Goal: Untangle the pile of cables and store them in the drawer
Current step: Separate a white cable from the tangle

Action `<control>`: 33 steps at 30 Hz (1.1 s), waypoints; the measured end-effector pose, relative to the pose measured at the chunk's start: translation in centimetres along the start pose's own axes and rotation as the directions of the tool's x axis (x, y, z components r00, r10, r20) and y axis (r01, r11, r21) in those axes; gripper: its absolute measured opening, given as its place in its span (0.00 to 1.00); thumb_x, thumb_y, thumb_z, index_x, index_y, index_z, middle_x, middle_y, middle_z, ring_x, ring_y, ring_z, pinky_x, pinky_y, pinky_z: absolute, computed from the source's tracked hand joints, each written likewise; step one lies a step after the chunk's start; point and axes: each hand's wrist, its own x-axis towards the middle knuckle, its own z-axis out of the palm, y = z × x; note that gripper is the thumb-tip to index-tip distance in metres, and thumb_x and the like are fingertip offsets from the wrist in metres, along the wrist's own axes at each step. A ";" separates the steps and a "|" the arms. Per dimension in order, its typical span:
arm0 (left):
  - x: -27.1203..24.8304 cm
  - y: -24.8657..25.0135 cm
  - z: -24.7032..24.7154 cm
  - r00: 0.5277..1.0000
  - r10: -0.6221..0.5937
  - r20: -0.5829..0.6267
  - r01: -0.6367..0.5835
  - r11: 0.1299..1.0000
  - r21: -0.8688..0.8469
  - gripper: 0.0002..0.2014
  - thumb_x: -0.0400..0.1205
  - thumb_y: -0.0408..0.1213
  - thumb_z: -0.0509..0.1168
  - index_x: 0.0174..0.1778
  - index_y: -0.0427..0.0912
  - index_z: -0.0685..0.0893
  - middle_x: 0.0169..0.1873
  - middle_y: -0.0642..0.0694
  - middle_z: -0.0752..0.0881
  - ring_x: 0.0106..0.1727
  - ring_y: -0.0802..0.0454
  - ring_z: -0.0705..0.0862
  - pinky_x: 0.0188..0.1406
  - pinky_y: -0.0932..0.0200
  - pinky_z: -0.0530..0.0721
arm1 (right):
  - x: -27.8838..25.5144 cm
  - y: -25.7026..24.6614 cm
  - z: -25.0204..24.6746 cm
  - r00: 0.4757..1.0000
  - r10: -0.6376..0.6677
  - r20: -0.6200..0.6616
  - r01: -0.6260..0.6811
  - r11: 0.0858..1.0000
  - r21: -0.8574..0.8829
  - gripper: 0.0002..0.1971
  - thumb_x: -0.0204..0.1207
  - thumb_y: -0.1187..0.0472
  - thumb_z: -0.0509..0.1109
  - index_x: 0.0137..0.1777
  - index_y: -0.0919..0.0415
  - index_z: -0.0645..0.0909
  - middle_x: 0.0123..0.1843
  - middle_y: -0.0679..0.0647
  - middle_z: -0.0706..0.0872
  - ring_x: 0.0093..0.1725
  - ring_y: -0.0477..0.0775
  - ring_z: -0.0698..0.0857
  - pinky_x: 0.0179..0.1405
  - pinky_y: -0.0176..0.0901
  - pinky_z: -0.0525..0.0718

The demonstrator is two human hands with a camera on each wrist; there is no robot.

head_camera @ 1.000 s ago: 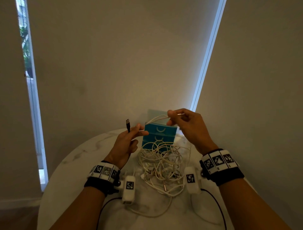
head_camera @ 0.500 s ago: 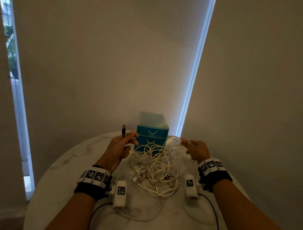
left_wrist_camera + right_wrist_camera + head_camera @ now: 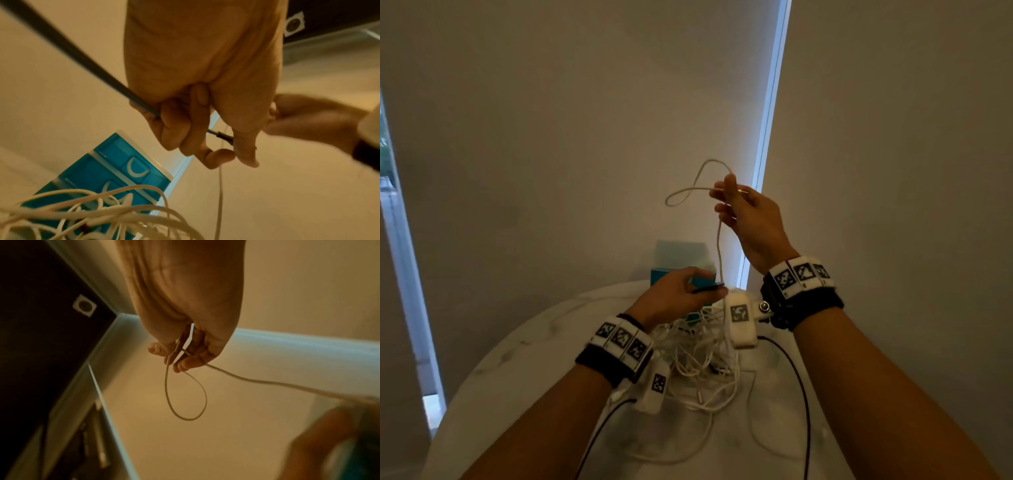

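Observation:
My right hand [image 3: 722, 200] is raised above the table and pinches a white cable [image 3: 697, 180], which loops over its fingers [image 3: 180, 363] and hangs in a loop [image 3: 185, 402]. One strand [image 3: 719, 246] drops straight down past my left hand [image 3: 717, 291]. That hand grips a black cable, its plug [image 3: 223, 137] sticking out between thumb and fingers. The tangled pile of white cables [image 3: 698, 363] lies on the table below both hands. Behind the left hand stands the teal drawer unit [image 3: 681, 255], its drawers [image 3: 115, 172] closed.
The round marble table [image 3: 524, 387] stands against a pale wall, with a window strip on the left. Black leads from the wrist cameras [image 3: 803, 394] trail over the table's near side. A loose white cable loop [image 3: 688, 448] lies in front of the pile.
My right hand has risen high, drawing a white strand up out of the pile. My left hand has moved right in front of the drawer unit, and the black plug now points sideways.

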 end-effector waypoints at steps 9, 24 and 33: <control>0.4 1.4 -0.3 0.986 0.098 -0.133 -0.092 0.994 0.050 0.11 0.88 0.51 0.71 0.47 0.50 0.95 0.39 0.51 0.95 0.40 0.65 0.89 0.48 0.67 0.80 | -1.3 -0.7 -1.6 0.996 0.079 -0.049 -0.064 0.967 0.248 0.21 0.87 0.43 0.71 0.68 0.59 0.89 0.67 0.51 0.93 0.67 0.51 0.91 0.61 0.42 0.90; 1.2 5.2 -5.8 0.889 0.086 -0.451 -0.129 0.989 -0.066 0.16 0.91 0.49 0.66 0.42 0.49 0.92 0.54 0.51 0.94 0.20 0.65 0.76 0.17 0.66 0.67 | -5.0 8.0 1.8 0.920 0.333 0.208 -0.375 0.901 0.217 0.24 0.91 0.49 0.66 0.70 0.71 0.82 0.62 0.61 0.95 0.58 0.54 0.95 0.56 0.42 0.91; -2.2 2.9 -1.4 0.964 -0.052 0.262 -0.023 0.961 0.275 0.09 0.90 0.45 0.69 0.63 0.50 0.90 0.48 0.60 0.88 0.32 0.69 0.86 0.34 0.71 0.83 | -1.3 4.7 -0.3 0.969 0.246 -0.005 -0.236 0.936 0.262 0.19 0.91 0.49 0.67 0.61 0.68 0.84 0.48 0.59 0.92 0.42 0.47 0.91 0.48 0.37 0.92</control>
